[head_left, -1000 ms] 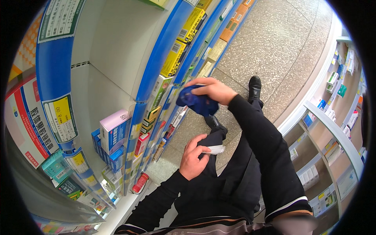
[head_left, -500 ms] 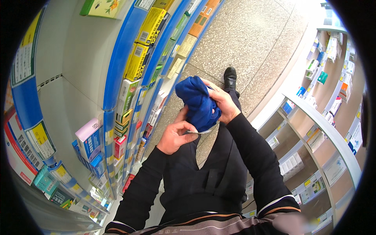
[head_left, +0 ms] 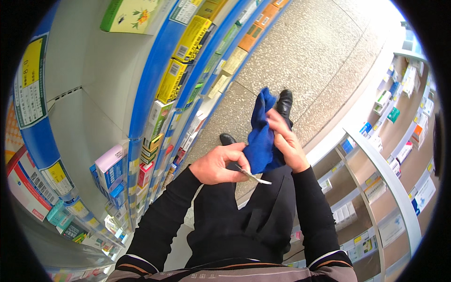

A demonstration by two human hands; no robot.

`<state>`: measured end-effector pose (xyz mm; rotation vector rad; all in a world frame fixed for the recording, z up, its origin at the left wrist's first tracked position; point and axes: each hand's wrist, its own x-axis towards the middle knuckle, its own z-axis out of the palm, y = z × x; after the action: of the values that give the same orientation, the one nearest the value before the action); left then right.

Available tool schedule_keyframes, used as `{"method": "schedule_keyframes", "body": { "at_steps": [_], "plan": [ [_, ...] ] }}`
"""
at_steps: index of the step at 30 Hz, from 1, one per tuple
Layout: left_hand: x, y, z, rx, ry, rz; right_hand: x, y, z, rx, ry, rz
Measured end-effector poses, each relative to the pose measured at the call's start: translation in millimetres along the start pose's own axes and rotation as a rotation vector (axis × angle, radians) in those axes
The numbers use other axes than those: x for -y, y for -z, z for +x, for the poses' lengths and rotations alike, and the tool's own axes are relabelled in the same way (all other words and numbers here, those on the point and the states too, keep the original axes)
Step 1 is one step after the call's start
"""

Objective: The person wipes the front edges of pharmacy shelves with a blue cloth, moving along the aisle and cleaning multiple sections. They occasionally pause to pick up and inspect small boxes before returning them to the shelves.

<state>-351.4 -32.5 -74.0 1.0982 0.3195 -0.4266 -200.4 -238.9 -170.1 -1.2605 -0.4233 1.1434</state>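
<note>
A crumpled dark blue cloth (head_left: 260, 145) hangs in front of my body, above the floor and my legs. My right hand (head_left: 290, 148) grips it from the right side, its fingers blurred by motion and partly behind the fabric. Between thumb and fingertips, my left hand (head_left: 220, 163) pinches a thin pale strip (head_left: 258, 179), seen nearly edge-on, beside the lower left edge of the cloth. What is on the strip's faces cannot be made out.
Close on the left stands a shelf unit with blue edge rails (head_left: 145, 89), holding yellow boxes (head_left: 191, 40) and a pink-and-blue box (head_left: 110, 167). A lower grey shelf unit (head_left: 380, 155) with medicine boxes is on the right. Speckled floor (head_left: 310, 51) lies between them.
The cloth and my right hand have shifted to the right, and the cloth now hangs longer and narrower. My left hand has come right too, showing more of the pale strip.
</note>
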Motion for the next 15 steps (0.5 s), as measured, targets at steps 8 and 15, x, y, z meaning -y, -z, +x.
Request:
{"method": "schedule_keyframes", "body": {
  "at_steps": [8, 15],
  "plan": [
    [-4.3, 26.4, -26.6, -0.134, -0.011, -0.188, 11.4, -71.2, 46.4, -0.347, -0.342, 0.238],
    [24.8, 61.2, -43.2, -0.679, 0.008, 0.747, 35.1, -58.9, 171.6, 0.179, 0.282, -0.980]
  ]
}}
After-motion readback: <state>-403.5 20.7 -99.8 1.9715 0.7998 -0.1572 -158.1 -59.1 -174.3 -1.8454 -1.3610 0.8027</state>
